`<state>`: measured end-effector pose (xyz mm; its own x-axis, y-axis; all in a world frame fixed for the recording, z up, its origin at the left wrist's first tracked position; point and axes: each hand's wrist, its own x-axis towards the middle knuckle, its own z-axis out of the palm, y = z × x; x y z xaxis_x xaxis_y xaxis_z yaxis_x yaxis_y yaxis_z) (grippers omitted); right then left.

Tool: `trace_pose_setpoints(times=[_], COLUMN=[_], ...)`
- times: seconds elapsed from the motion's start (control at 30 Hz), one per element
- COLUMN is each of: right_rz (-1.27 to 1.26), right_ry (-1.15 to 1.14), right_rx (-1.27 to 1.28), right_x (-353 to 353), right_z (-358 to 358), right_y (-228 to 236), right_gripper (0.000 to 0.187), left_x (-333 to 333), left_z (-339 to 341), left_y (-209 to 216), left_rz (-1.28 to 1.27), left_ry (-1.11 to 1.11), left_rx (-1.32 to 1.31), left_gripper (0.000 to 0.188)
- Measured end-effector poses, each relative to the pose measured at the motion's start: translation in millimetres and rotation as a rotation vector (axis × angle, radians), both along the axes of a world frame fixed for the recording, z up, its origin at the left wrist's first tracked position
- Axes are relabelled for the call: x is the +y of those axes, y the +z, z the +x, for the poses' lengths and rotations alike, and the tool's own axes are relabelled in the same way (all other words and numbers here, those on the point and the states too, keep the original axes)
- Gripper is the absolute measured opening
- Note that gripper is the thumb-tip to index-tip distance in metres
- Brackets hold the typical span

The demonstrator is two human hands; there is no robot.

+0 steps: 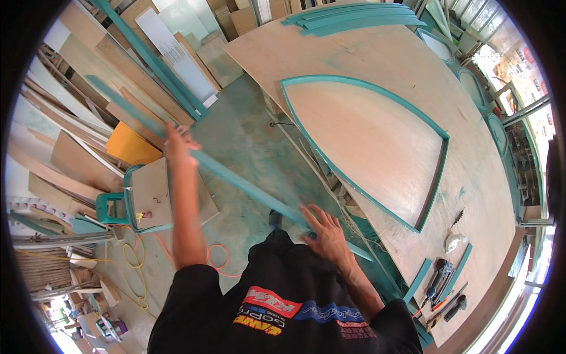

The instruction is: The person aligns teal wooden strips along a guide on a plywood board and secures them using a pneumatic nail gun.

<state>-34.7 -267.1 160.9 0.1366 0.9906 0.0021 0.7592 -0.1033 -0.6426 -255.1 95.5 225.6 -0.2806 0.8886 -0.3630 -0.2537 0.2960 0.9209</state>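
I hold a long teal-painted wooden strip (242, 184) at a slant across my body, over the floor. My left hand (178, 145) grips it far out to the left, arm stretched forward. My right hand (323, 231) clasps its near part, close to the edge of the big plywood worktable (489, 194). On that table lies a pointed arch frame (330, 164) of teal strips, apart from the strip I hold.
More curved teal strips (354, 19) are stacked at the table's far end. Power tools (441, 282) and short teal pieces lie at its near right. Plywood sheets (88, 88) lean at left. A teal stool (127, 203) and an orange cord (218, 253) stand on the floor.
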Motion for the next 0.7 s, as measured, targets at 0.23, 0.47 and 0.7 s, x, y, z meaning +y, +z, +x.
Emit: trace_pose_setpoints(times=[0.23,0.47,0.7], right_rz=[-0.188,-0.327,-0.299], right_ry=[-0.382,-0.602,-0.641], right_rx=[-0.113,-0.149,-0.073], right_x=[-102,-206,-247], right_z=[4,-28,-47], right_y=[-48,-57,-83], right_gripper=[0.044,0.043,0.045], left_x=[-70,6,38], left_z=[97,145,191], left_y=[-138,-206,-262], left_rz=[-0.278,0.2,0.337], left_ry=[-0.44,-0.48,-0.659], left_rx=[-0.047,0.17,0.527], left_gripper=[0.06,0.072,0.068])
